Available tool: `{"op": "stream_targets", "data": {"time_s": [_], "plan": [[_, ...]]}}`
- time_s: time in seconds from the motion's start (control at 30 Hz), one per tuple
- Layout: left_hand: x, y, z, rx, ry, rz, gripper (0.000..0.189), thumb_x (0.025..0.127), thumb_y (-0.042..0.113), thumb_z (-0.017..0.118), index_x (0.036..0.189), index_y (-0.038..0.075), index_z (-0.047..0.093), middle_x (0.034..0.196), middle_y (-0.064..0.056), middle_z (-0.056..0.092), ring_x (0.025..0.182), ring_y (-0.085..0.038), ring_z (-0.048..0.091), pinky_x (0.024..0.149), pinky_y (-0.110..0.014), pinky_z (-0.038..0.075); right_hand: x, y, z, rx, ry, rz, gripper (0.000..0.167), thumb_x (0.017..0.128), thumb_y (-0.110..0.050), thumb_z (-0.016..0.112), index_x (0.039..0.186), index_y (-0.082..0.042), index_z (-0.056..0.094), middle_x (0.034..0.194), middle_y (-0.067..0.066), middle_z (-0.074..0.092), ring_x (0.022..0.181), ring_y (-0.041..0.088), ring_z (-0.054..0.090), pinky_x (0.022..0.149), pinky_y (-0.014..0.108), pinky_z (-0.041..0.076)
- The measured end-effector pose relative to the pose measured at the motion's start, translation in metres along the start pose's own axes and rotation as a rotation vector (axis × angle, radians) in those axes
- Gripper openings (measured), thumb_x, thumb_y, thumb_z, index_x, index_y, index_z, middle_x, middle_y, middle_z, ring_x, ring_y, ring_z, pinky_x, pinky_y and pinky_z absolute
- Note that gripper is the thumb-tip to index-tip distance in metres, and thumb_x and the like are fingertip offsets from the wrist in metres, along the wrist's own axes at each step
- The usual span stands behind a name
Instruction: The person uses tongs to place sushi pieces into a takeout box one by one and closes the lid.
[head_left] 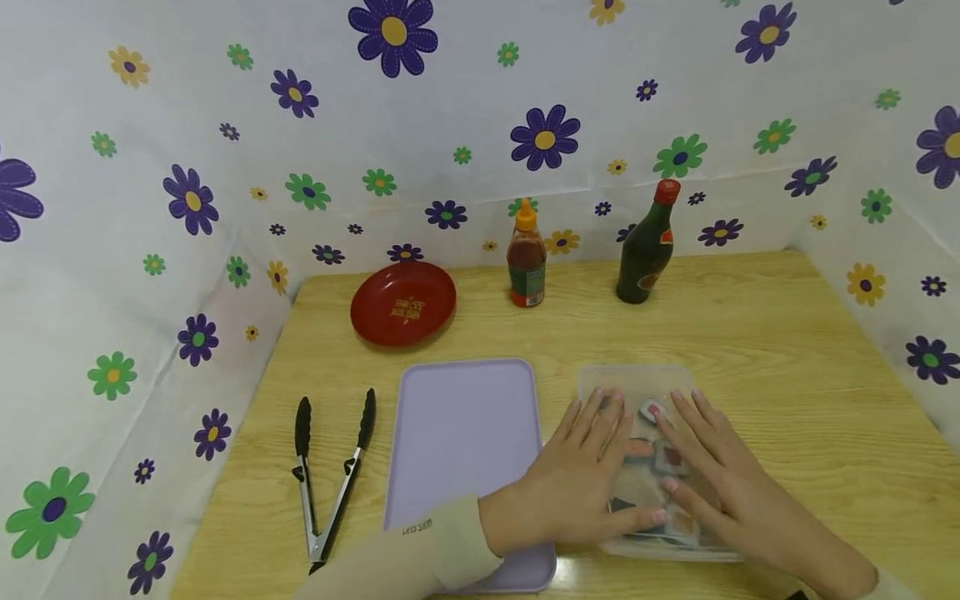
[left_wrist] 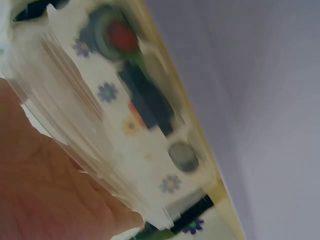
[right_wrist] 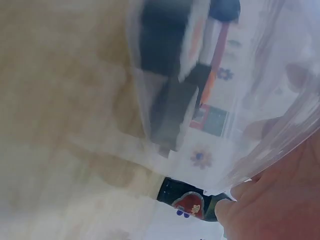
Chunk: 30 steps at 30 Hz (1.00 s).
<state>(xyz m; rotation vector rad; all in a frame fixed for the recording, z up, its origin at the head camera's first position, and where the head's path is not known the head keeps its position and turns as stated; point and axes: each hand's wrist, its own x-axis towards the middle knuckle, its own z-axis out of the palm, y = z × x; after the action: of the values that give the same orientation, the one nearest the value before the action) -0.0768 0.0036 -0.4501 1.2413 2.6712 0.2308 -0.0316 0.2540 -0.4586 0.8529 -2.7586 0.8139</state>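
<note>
A clear plastic container [head_left: 637, 379] stands on the table with several sushi pieces [head_left: 652, 411] inside, some with dark wrapping and one with an orange top. My left hand [head_left: 573, 475] lies with fingers extended on the left part of its top. On the right part rests my right hand [head_left: 727, 475], its fingers straight and spread. Through the container's side, blurred dark sushi rolls [left_wrist: 147, 97] show in the left wrist view. The right wrist view shows a dark-wrapped roll [right_wrist: 170, 40] behind the cloudy wall, with the hand at the ridged rim above it.
Left of the container lies a lilac tray [head_left: 465, 433], partly under my left forearm. Spread metal tongs [head_left: 345, 492] with black ends lie farther left. Along the back are a red plate [head_left: 405, 304], an orange-capped sauce bottle [head_left: 527, 258] and a dark green bottle [head_left: 647, 250].
</note>
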Motion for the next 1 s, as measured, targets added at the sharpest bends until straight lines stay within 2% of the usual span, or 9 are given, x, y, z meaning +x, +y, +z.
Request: {"op": "stream_targets", "data": {"time_s": [0.13, 0.27, 0.43, 0.57, 0.7, 0.8, 1.0], "plan": [[-0.013, 0.009, 0.003, 0.031, -0.01, 0.014, 0.102, 0.099, 0.08, 0.008, 0.169, 0.005, 0.001, 0.176, -0.018, -0.012, 0.164, -0.035, -0.013, 0.133, -0.054, 0.006, -0.014, -0.011, 0.001, -0.026, -0.033, 0.061, 0.084, 0.096, -0.019, 0.076, 0.167, -0.014, 0.031, 0.178, 0.011, 0.011, 0.167, 0.029, -0.007, 0.124, 0.015, -0.011], [-0.018, 0.012, 0.006, 0.036, 0.003, -0.002, 0.1, 0.1, 0.079, 0.006, 0.169, 0.007, 0.005, 0.175, -0.02, -0.012, 0.165, -0.038, -0.012, 0.133, -0.056, 0.009, -0.019, -0.014, 0.005, -0.064, -0.005, 0.046, 0.082, 0.093, -0.021, 0.078, 0.164, -0.012, 0.037, 0.178, 0.011, 0.015, 0.167, 0.029, -0.003, 0.124, 0.013, -0.009], [-0.02, 0.015, 0.009, 0.029, 0.017, -0.008, 0.1, 0.1, 0.08, 0.01, 0.17, 0.009, 0.006, 0.174, -0.02, -0.018, 0.164, -0.04, -0.013, 0.132, -0.059, 0.012, -0.021, -0.013, 0.009, -0.076, 0.031, 0.018, 0.083, 0.091, -0.021, 0.08, 0.162, -0.011, 0.04, 0.176, 0.013, 0.019, 0.167, 0.031, 0.0, 0.126, 0.014, -0.007], [-0.019, 0.016, 0.012, 0.038, 0.023, -0.005, 0.1, 0.1, 0.081, 0.012, 0.17, 0.01, 0.007, 0.174, -0.02, -0.017, 0.164, -0.041, -0.013, 0.131, -0.061, 0.013, -0.024, -0.01, 0.013, -0.051, 0.038, 0.037, 0.081, 0.091, -0.019, 0.08, 0.162, -0.011, 0.041, 0.176, 0.013, 0.02, 0.166, 0.034, 0.0, 0.126, 0.017, -0.005], [-0.019, 0.016, 0.013, 0.024, 0.003, -0.018, 0.101, 0.098, 0.083, 0.013, 0.17, 0.011, 0.004, 0.173, -0.019, -0.021, 0.163, -0.039, -0.018, 0.129, -0.065, 0.015, -0.026, -0.009, 0.017, -0.04, 0.051, 0.049, 0.078, 0.091, -0.019, 0.078, 0.161, -0.011, 0.043, 0.176, 0.015, 0.021, 0.166, 0.038, 0.002, 0.127, 0.021, -0.003], [-0.019, 0.017, 0.013, 0.007, -0.018, -0.034, 0.102, 0.098, 0.084, 0.015, 0.17, 0.014, 0.002, 0.173, -0.017, -0.023, 0.161, -0.037, -0.024, 0.127, -0.069, 0.015, -0.025, -0.009, 0.02, -0.044, 0.068, 0.028, 0.077, 0.092, -0.021, 0.078, 0.16, -0.01, 0.044, 0.175, 0.016, 0.022, 0.165, 0.04, 0.004, 0.127, 0.021, -0.003], [-0.019, 0.021, 0.011, 0.021, -0.042, -0.053, 0.101, 0.098, 0.084, 0.016, 0.17, 0.016, -0.001, 0.176, -0.019, -0.014, 0.161, -0.038, -0.025, 0.124, -0.074, 0.018, -0.024, -0.009, 0.02, -0.071, 0.089, 0.005, 0.075, 0.093, -0.025, 0.077, 0.16, -0.01, 0.045, 0.174, 0.018, 0.024, 0.165, 0.041, 0.007, 0.128, 0.02, -0.003]]}}
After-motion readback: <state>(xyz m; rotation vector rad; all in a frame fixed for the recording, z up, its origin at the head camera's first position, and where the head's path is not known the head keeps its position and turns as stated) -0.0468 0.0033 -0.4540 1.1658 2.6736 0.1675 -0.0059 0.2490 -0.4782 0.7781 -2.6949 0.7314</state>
